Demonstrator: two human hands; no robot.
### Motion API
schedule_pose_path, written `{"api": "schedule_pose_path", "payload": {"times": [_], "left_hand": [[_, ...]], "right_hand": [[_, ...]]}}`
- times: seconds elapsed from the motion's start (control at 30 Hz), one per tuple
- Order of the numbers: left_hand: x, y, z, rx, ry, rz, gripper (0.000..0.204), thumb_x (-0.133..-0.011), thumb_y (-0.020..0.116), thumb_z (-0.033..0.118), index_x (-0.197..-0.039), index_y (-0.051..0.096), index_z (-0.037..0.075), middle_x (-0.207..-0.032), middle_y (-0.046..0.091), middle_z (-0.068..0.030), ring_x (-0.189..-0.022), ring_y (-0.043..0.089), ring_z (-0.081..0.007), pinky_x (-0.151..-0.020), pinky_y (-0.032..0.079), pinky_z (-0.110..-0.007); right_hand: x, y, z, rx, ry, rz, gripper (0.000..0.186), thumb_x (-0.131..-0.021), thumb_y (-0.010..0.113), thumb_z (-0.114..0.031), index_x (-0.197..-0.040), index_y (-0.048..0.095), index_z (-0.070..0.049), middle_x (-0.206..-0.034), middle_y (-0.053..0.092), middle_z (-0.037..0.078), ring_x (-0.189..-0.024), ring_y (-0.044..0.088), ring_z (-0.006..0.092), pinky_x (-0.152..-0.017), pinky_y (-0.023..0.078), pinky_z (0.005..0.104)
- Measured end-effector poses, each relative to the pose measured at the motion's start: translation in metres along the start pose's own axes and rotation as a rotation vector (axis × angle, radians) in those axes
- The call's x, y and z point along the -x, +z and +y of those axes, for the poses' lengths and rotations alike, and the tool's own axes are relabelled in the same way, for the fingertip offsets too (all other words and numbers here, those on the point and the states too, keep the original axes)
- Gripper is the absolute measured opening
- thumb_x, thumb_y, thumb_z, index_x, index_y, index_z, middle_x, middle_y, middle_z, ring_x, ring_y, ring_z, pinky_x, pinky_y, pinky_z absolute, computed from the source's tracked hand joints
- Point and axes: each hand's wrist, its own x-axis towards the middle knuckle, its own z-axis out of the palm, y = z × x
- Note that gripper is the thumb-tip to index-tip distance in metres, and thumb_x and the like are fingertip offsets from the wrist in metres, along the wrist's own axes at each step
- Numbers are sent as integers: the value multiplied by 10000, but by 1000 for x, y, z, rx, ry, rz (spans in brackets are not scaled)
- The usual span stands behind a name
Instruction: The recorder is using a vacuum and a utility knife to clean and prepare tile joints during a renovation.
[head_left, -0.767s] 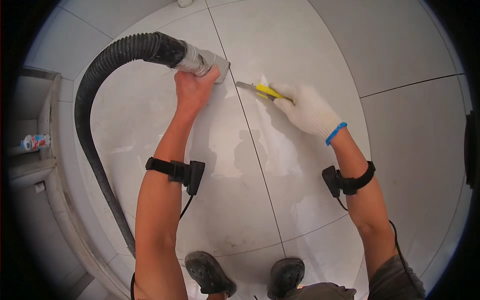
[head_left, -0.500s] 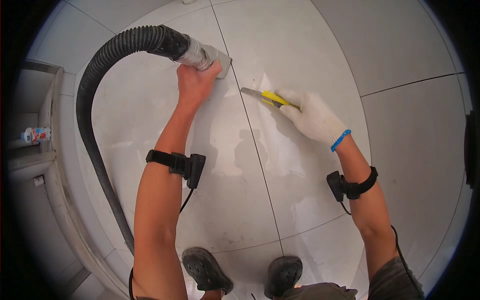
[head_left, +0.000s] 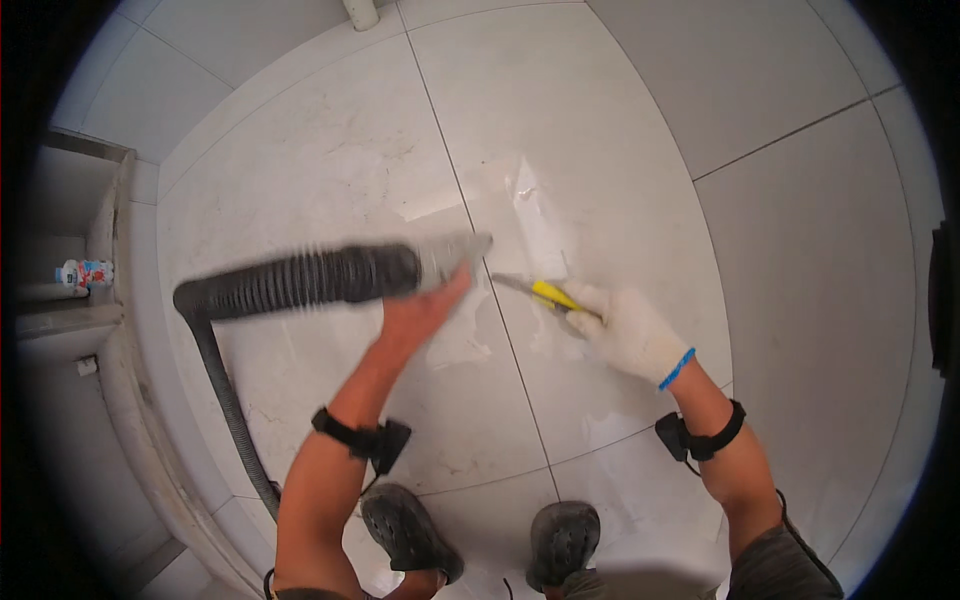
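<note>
My bare left hand (head_left: 425,305) is closed round the taped grey nozzle (head_left: 450,255) of a black ribbed vacuum hose (head_left: 310,280). Motion blurs the nozzle, whose tip is by the dark joint (head_left: 455,185) between two floor tiles. In a white knit glove with a blue cuff, my right hand (head_left: 635,335) grips a yellow utility knife (head_left: 555,295). Its grey blade extends leftward and ends just right of the same joint. Whether blade or nozzle touches the tile cannot be made out.
Pale, glossy floor tiles (head_left: 540,80) carry smudges and small specks. A recessed shelf unit (head_left: 70,325) at the left holds a bottle (head_left: 85,273). My dark clogs (head_left: 565,545) stand at the near side. A pale pipe (head_left: 360,14) rises at the far edge; grey wall tiles (head_left: 800,250) flank the right.
Both hands have come nearer to me along the joint, with nozzle and knife still held. The hose, arched before, now runs nearly straight leftward before bending down.
</note>
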Motion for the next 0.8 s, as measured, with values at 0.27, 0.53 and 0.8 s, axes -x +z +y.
{"api": "schedule_pose_path", "payload": {"times": [0.27,0.53,0.8], "left_hand": [[-4,-15,29,536,-343,-177,238,-962,751,111,-1165,711,-8,-1123,736,-87,-1046,696,-177,-925,560,-349],[-264,-46,-107,310,-135,556,387,-857,825,289,-1046,747,-40,-988,786,-150,-930,735,-274,-870,564,-427],[-256,-63,-53,446,-98,192,392,-898,828,335,-1054,790,-23,-901,784,-89,-851,726,-175,-802,579,-364]], "right_hand": [[20,3,33,46,-133,109,420,-1001,617,-148,-1416,623,-86,-1171,714,235,-1060,695,414,-898,555,456],[21,19,81,-571,252,713,484,-1095,556,-176,-1562,516,-56,-869,623,0,-623,551,49,-556,477,226],[34,-13,60,-761,344,877,504,-1086,532,-131,-1581,490,-54,-835,596,-3,-616,539,41,-537,463,227]]}}
